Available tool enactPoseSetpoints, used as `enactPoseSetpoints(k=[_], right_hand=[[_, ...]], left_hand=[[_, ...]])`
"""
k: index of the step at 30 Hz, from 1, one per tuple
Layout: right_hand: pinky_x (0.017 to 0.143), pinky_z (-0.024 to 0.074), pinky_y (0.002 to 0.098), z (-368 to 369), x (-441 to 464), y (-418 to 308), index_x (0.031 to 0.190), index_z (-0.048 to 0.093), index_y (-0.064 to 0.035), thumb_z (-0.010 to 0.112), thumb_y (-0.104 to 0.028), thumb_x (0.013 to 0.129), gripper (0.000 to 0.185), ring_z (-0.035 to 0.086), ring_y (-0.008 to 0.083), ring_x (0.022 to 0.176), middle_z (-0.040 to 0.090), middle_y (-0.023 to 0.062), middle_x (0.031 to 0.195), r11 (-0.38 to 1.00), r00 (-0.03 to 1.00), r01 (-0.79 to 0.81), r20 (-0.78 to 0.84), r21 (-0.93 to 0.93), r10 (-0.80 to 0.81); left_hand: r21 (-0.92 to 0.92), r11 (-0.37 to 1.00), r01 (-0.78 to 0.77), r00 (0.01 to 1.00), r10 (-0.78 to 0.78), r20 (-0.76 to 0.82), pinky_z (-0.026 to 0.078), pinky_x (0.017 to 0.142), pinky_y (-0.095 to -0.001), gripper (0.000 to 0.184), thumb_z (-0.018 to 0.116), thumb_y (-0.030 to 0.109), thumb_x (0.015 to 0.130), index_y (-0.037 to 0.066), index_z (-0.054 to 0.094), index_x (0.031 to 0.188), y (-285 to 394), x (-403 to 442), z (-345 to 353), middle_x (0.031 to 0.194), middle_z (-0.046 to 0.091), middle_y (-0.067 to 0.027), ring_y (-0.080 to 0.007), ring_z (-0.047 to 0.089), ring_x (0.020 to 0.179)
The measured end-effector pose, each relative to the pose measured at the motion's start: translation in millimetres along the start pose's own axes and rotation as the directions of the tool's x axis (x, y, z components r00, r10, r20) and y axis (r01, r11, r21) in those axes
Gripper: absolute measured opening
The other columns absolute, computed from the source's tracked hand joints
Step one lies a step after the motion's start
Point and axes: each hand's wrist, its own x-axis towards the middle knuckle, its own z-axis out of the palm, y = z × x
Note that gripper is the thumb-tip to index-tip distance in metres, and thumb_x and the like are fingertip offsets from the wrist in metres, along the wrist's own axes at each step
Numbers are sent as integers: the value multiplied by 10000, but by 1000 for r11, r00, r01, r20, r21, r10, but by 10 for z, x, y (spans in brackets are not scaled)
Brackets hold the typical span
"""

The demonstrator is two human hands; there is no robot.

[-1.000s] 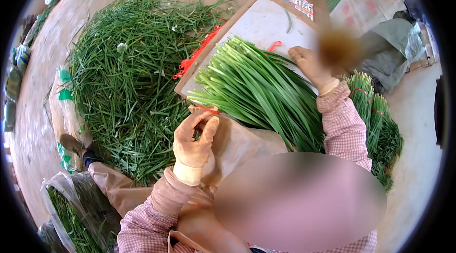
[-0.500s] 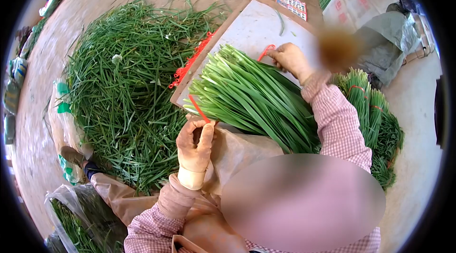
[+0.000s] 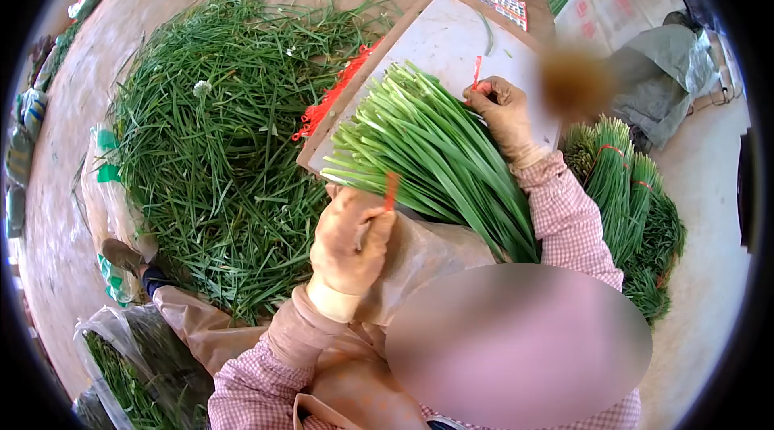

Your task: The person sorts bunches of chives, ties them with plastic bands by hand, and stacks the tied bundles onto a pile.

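A large bunch of green stalks lies on a white board with a brown rim, pale cut ends toward the upper left. My left hand, in a stained glove, pinches one end of a red tie at the bunch's near side. On the far side, my right hand, gloved too, is closed on the tie's other red end, which stands up above the fingertips. The tie's middle is hidden by the bunch. More red ties hang along the board's left edge.
A wide heap of loose green leaves covers the floor at left. Tied bunches stand at right. A plastic bag of greens is at lower left, near a foot. White crates and grey-green sheeting are at upper right.
My right hand has moved onto the far red end and raised it. My left hand has shifted right and slightly up with its end of the tie.
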Motion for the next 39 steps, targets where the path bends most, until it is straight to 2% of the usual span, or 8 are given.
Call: enactPoseSetpoints(k=[3, 4, 8, 10, 15, 22, 28, 39], right_hand=[[623, 448, 225, 63, -238, -222, 880, 618, -20, 677, -67, 831, 90, 534, 68, 665, 612, -3, 740, 981, 996, -29, 87, 193, 12], [636, 452, 224, 115, -267, -243, 935, 614, -16, 668, -56, 839, 117, 535, 64, 686, 612, -3, 762, 978, 995, 38, 83, 205, -57], [679, 466, 216, 198, -381, -396, 1080, 596, -2, 633, -18, 863, 220, 542, 60, 739, 622, 4, 840, 940, 986, 47, 134, 338, -98], [673, 464, 215, 216, -424, -381, 1089, 599, 4, 630, -16, 867, 226, 542, 61, 734, 625, 4, 843, 903, 984, 6, 159, 429, -82], [679, 468, 221, 145, -326, -270, 981, 628, 10, 658, -41, 868, 127, 551, 69, 739, 628, 2, 841, 942, 978, 7, 195, 337, -77], [715, 460, 233, 74, -259, -652, 952, 641, 27, 688, -101, 874, 157, 539, 73, 776, 644, 8, 833, 977, 898, 36, 423, 210, -124], [740, 467, 222, 312, -580, -503, 1019, 656, 32, 688, -114, 877, 206, 558, 69, 804, 670, 22, 873, 960, 967, 155, 165, 233, -196], [691, 489, 207, 275, -607, -480, 1017, 663, 44, 694, -82, 849, 212, 584, 66, 772, 678, 32, 880, 899, 982, -46, 184, 435, -39]], left_hand=[[371, 823, -430, 901, 367, 232, 486, 727, -418, 161, 662, 78, 673, 73, 647, 834, 117, 209, -18, 1002, 620, -68, -259, 593, 886], [380, 776, -504, 863, 432, 261, 455, 883, -457, 214, 615, 145, 642, 66, 657, 836, 145, 266, 16, 1123, 613, -59, -277, 566, 1051], [391, 551, -737, 675, 576, 461, 372, 1026, -470, 130, 605, 168, 673, 46, 621, 718, 325, 693, 40, 1175, 622, -122, -340, 548, 1156], [241, 515, -823, 525, 526, 669, 208, 1140, -494, 199, 573, 195, 717, 8, 620, 766, 349, 822, 138, 1290, 553, -181, -372, 434, 1295], [294, 637, -712, 601, 338, 725, 273, 1089, -541, 251, 554, 181, 749, -8, 601, 908, 272, 737, 238, 1287, 513, -240, -403, 430, 1263], [591, 658, -467, 847, 142, 512, 309, 1050, -537, 201, 563, 164, 753, 15, 592, 884, 278, 393, 311, 1262, 522, -229, -405, 456, 1214], [232, 948, -220, 963, 173, 208, 335, 1057, -518, 58, 576, -5, 796, 16, 573, 850, 171, 395, 212, 1208, 616, -169, -377, 545, 1190], [162, 968, -193, 981, 186, 59, 423, 898, -448, 66, 622, 21, 770, 22, 560, 792, 100, 575, 404, 913, 643, -136, -365, 592, 935]])
